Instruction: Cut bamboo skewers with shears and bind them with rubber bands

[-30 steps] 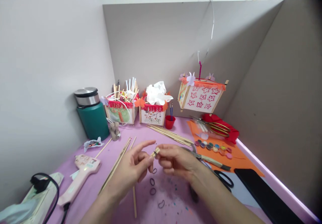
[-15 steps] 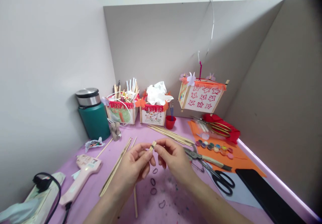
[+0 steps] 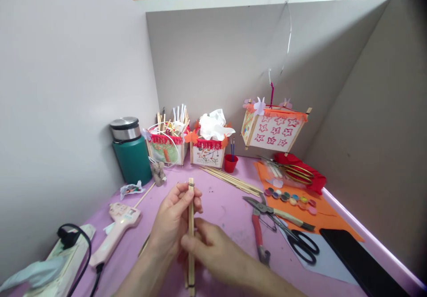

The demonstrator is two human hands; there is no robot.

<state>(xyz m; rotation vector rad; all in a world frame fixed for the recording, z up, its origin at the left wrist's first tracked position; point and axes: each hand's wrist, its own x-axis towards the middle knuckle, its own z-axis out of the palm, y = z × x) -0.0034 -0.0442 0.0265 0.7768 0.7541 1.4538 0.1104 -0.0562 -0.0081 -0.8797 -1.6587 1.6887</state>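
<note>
A bundle of thin wooden sticks [image 3: 191, 266] stands nearly upright in front of me, with dark bands around its upper and lower ends. My left hand [image 3: 171, 219] pinches it near the top, thumb in front. Lower down, my right hand [image 3: 215, 250] is closed around the same bundle, its thumb laid across the front. Some fingers of both hands are hidden behind the sticks and each other. Beside my left wrist, part of another wooden stick [image 3: 144, 246] shows on the purple tabletop.
A pink glue gun [image 3: 116, 232] and power strip [image 3: 71, 259] lie left. Behind are a green flask [image 3: 132, 161], decorated boxes [image 3: 208, 154], a red cup [image 3: 230, 163] and loose sticks [image 3: 233, 180]. Pruning shears [image 3: 258, 226], scissors [image 3: 303, 246] and a black phone-like slab [image 3: 356, 261] lie right.
Both hands earlier met at the banded stick end; now my right hand has moved down the bundle, which has swung upright into view. The small dark bands on the table are no longer visible.
</note>
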